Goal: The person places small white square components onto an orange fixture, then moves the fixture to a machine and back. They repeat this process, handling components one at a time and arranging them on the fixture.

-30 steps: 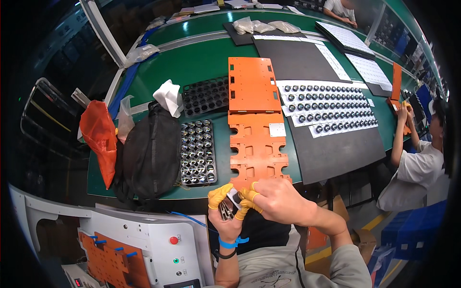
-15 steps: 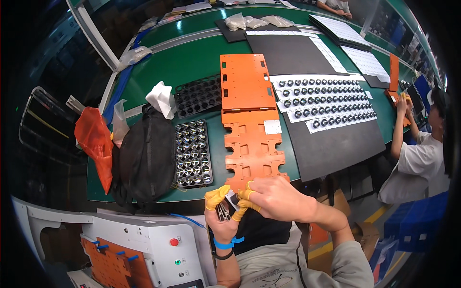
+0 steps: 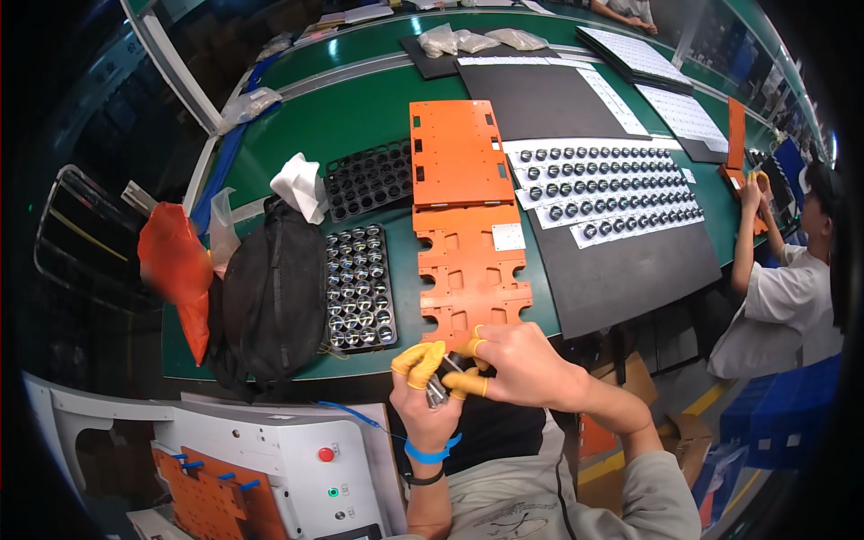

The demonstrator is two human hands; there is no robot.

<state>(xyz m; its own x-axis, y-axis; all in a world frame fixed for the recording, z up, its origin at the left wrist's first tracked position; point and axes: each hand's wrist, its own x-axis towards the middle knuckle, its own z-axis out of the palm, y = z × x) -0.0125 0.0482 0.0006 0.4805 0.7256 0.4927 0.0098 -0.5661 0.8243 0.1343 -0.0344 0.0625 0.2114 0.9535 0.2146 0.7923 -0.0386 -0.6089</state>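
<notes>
Just in front of my body, both hands meet, with yellow finger cots on several fingers. My left hand (image 3: 425, 392) is closed around several small silver metal pieces (image 3: 436, 392). From the right, my right hand (image 3: 522, 367) pinches a small dark part with a pale edge (image 3: 455, 362), which also touches the left fingertips. Fingers cover much of this part, so its exact kind cannot be told. Right beyond the hands lies an orange fixture plate (image 3: 468, 292) with notched sides; a raised orange panel (image 3: 457, 157) adjoins its far end.
Left of the fixture stand a black tray of shiny round lenses (image 3: 360, 288), another black tray (image 3: 369, 180) and a black backpack (image 3: 274, 288). Rows of black lens parts on white plates (image 3: 612, 184) lie on a dark mat (image 3: 630, 279). A co-worker (image 3: 783, 288) sits at right.
The hands have shifted slightly right, and the pale plate between them has turned edge-on, showing more of the dark part. My left fingers have moved up against it.
</notes>
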